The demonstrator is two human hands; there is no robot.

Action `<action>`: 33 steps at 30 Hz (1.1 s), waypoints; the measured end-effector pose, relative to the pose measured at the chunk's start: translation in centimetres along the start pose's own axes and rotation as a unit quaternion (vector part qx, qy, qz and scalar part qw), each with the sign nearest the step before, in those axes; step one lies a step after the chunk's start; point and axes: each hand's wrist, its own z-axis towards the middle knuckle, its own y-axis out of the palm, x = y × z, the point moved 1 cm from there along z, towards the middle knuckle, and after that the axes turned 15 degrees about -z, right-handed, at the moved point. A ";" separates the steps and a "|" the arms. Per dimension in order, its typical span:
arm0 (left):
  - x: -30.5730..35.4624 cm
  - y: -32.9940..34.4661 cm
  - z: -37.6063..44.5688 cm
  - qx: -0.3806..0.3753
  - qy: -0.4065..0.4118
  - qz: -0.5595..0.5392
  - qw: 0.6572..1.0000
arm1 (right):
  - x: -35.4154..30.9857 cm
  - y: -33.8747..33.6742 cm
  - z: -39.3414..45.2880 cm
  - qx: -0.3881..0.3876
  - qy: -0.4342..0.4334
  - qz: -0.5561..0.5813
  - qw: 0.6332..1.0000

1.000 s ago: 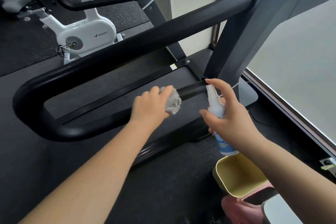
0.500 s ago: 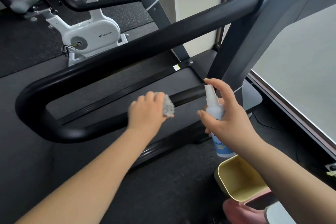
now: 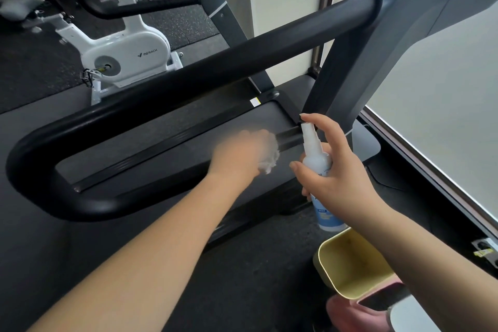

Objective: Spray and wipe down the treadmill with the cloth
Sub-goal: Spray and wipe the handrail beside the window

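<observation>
Rubbing grey cloth (image 3: 269, 155), bunched in blurred left hand (image 3: 242, 153), along treadmill side rail (image 3: 172, 143) below handrail (image 3: 188, 81), while gripping spray bottle (image 3: 318, 167) in curled right hand (image 3: 339, 175), forefinger arching over nozzle for re-spraying, yellow bin (image 3: 347, 261) standing nearby.

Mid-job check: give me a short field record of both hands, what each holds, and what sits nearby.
left hand: left hand grips the grey fluffy cloth, motion-blurred, at the black treadmill side rail
right hand: right hand holds the white spray bottle, index finger on the nozzle
nearby: yellow plastic bin below the bottle; white exercise bike behind
</observation>
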 end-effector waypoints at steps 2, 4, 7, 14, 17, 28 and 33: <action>-2.5 -0.4 -2.2 -0.001 -0.030 -0.003 1.000 | 0.0 0.1 0.0 -0.001 0.007 -0.002 1.000; -5.1 -1.0 -4.6 -0.011 -0.061 -0.007 0.998 | 0.2 0.1 0.1 -0.004 0.012 0.000 1.000; -8.6 -2.3 -8.2 -0.021 -0.110 0.007 0.994 | 0.4 0.0 0.0 -0.007 0.014 0.002 1.000; -7.9 -2.3 -8.8 -0.016 -0.132 0.081 0.988 | 0.6 -1.1 -0.2 0.006 0.016 -0.004 1.000; -4.5 -1.4 -5.0 -0.016 -0.070 0.023 0.997 | 0.4 -1.4 -0.2 0.008 0.014 -0.009 1.000; -0.1 0.2 -0.4 0.019 0.013 0.006 1.000 | -1.2 0.1 0.3 -0.008 -0.011 -0.007 1.000; -6.3 -1.0 -6.2 0.011 -0.062 0.057 0.996 | -1.9 0.4 0.3 -0.018 -0.014 0.006 1.000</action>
